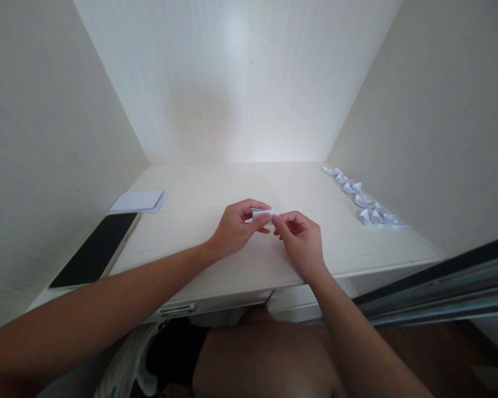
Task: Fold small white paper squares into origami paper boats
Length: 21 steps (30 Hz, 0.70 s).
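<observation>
Between my two hands, above the middle of the white desk, is a small piece of folded white paper (262, 212). My left hand (241, 224) pinches its left part, thumb in front and fingers behind. At the paper's right end, my right hand (301, 235) grips it between thumb and forefinger, with the other fingers curled in. The folds under the fingertips are partly hidden.
A stack of white paper sheets (136, 200) lies at the left, behind a dark-screened tablet (97, 249). Along the right wall sit several small folded white paper shapes (375, 214). A drawer handle (177, 309) shows below the desk's front edge.
</observation>
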Available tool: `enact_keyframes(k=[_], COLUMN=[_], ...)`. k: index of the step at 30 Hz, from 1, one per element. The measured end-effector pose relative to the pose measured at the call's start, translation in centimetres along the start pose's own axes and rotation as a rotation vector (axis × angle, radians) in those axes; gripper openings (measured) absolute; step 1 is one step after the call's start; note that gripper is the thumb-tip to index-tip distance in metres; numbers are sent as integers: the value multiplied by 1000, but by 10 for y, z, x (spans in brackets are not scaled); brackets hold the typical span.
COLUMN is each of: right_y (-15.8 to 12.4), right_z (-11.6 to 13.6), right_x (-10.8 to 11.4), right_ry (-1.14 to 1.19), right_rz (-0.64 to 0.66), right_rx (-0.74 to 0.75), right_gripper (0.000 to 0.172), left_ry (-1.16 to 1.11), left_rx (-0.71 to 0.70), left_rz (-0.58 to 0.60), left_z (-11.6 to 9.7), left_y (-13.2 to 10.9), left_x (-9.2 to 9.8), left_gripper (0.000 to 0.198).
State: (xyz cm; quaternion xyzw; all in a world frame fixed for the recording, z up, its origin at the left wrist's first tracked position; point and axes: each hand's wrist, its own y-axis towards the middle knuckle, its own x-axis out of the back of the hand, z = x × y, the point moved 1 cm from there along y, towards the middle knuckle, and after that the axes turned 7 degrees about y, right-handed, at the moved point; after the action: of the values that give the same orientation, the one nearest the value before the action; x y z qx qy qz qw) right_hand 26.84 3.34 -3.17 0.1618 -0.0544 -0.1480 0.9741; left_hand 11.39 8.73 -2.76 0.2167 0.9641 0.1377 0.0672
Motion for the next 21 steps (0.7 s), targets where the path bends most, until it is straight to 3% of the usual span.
enact_keyframes(k=[11, 21], right_y=[-4, -5], right_z=[3, 6], right_x=[-5, -5], right_ry=[30, 44], right_rz=[-56, -26], right_rx=[63, 112], right_gripper=[26, 20], left_ry=[-2, -24], left_rx=[19, 63], left_rz=[5, -15], left_z=[1, -2], left_y=[1, 0], left_x=[1, -1], left_gripper=[27, 29])
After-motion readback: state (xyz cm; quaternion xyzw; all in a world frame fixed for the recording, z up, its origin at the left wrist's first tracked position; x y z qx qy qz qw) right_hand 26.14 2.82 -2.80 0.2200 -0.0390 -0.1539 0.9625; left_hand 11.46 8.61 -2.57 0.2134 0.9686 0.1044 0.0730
